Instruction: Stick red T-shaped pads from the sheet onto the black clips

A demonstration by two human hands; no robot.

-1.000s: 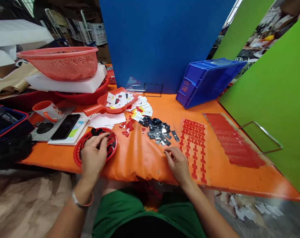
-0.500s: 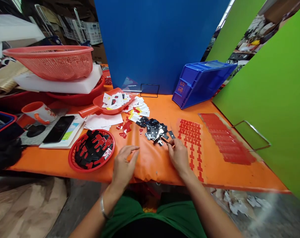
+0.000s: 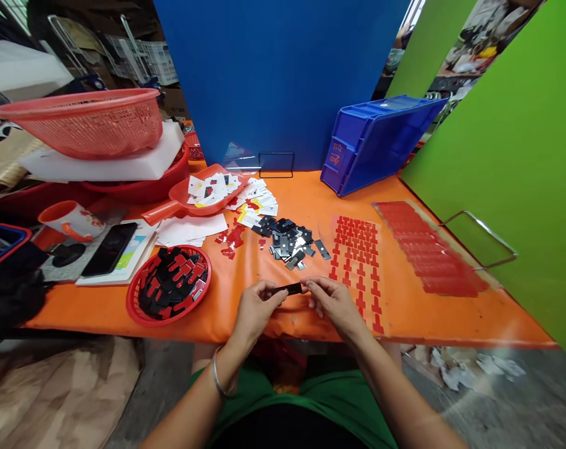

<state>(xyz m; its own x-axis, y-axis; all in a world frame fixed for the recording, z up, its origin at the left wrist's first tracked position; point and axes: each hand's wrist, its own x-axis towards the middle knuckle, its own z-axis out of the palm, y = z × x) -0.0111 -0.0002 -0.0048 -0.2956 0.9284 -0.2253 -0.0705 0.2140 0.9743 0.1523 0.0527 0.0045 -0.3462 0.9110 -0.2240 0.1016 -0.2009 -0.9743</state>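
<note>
A small black plate [image 3: 293, 289] is held level near the table's front edge. My left hand [image 3: 255, 310] pinches its left end between thumb and fingers. The fingertips of my right hand [image 3: 332, 304] are closed at its right end. Beyond my hands lies a pile of black plates [image 3: 290, 240]. To the right is a sheet of red T-shaped stickers [image 3: 358, 249]. At the left, a round red basket [image 3: 132, 304] holds black pieces with red stickers on them. Loose red scraps [image 3: 231, 240] are left of the pile.
An orange table [image 3: 427, 321] carries a red scoop [image 3: 177, 196] with white cards, a phone [image 3: 110, 249], a mug [image 3: 70, 219] and a red strip sheet [image 3: 427, 249]. Behind are a blue bin [image 3: 381, 146] and stacked baskets [image 3: 100, 128]; a green panel [image 3: 512, 187] stands right.
My right hand has come back from the pile with a black plate. My left hand has moved right and closed on the plate's other end. The view has shifted slightly.
</note>
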